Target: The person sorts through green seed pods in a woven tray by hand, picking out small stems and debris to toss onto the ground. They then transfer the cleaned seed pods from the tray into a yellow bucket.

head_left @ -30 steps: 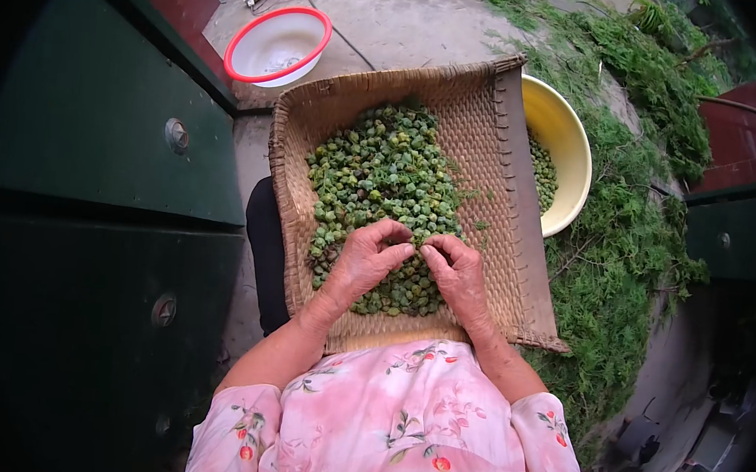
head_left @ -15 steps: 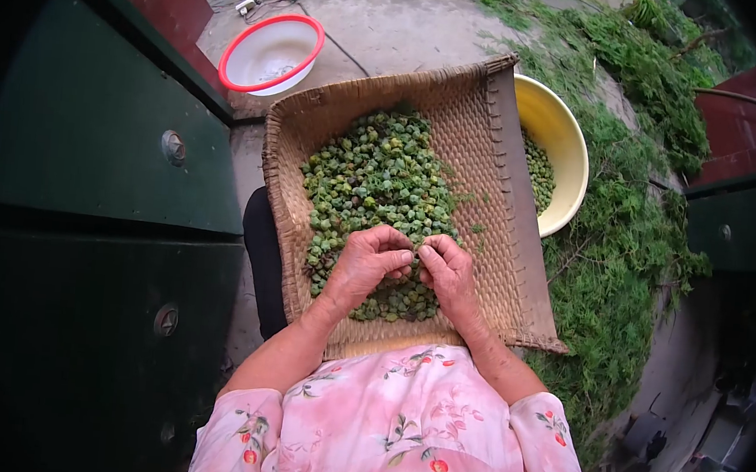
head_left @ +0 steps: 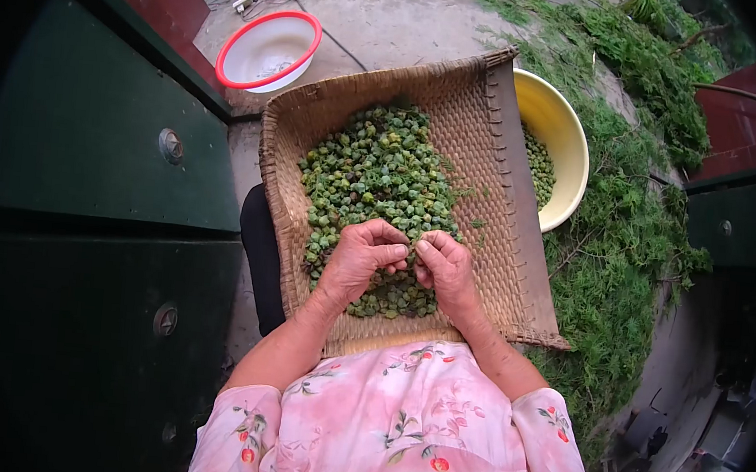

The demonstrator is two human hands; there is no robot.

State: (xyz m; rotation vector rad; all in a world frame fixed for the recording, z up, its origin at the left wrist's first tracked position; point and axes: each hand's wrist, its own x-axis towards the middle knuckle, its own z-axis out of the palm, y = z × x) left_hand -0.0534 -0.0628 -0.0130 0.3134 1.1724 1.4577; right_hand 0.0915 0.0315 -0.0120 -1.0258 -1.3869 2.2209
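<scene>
A woven basket tray [head_left: 488, 191] lies across my lap, with a heap of small green cones [head_left: 374, 169] in it. Over the lower part of the heap, my left hand [head_left: 363, 257] is closed, thumb and forefinger pinched together. Facing it, my right hand [head_left: 446, 268] is pinched too, its fingertips almost touching those of the left. Whatever lies between the fingertips is too small to make out. Beside the tray's right edge is a yellow basin [head_left: 570, 162] holding more green cones [head_left: 539, 169].
A white basin with a red rim [head_left: 273, 50] stands on the concrete beyond the tray. Cut green branches [head_left: 605, 280] cover the ground on the right. Dark green door panels [head_left: 102, 126] stand at the left, and a cable runs across the floor behind.
Both hands stay pinched over the heap with only slight finger movement. The whole view has shifted a little.
</scene>
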